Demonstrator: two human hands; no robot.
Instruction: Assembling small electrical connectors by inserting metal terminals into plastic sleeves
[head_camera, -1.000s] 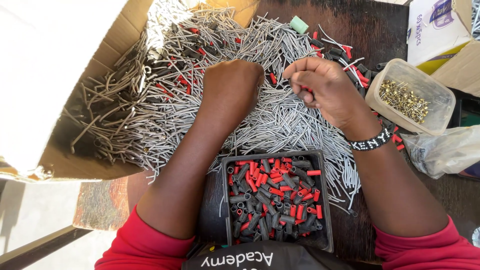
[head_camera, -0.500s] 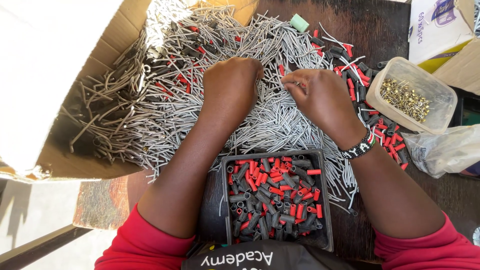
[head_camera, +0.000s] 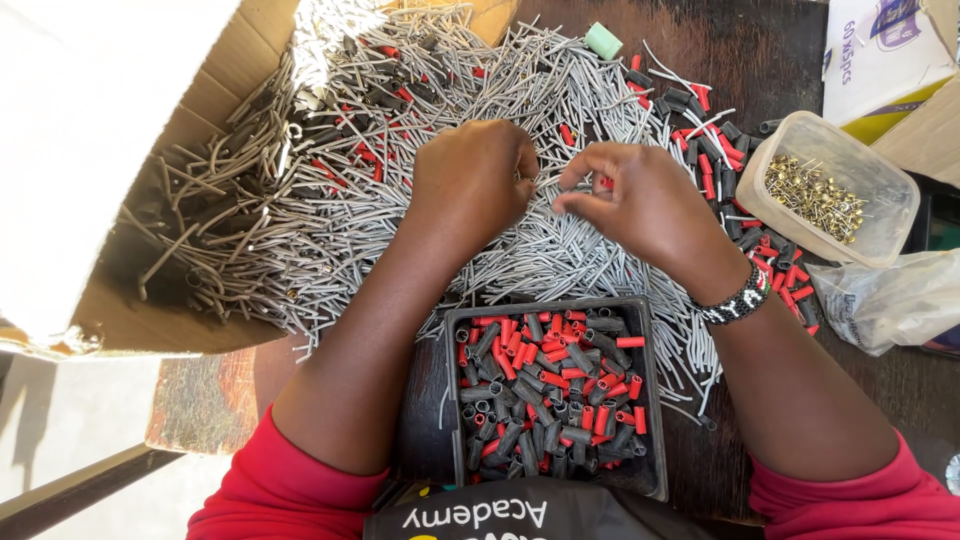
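Observation:
My left hand and my right hand meet fingertip to fingertip over a big pile of short grey wire pieces. The left hand's fingers are curled, pinching a grey wire piece at its tip. Thumb and forefinger of the right hand pinch a small red sleeve right beside the left fingertips. A black tray full of red and black sleeves sits just below both wrists, close to my body. A beaded band is on my right wrist.
An open cardboard box lies at the left with wire pieces spilling out. A clear tub of small brass parts stands at the right, beside a plastic bag and a white carton. Loose red and black sleeves and a green piece lie on the dark table.
My right hand has moved left and a little down from the loose sleeves to meet the left hand. The left hand has stayed almost in place.

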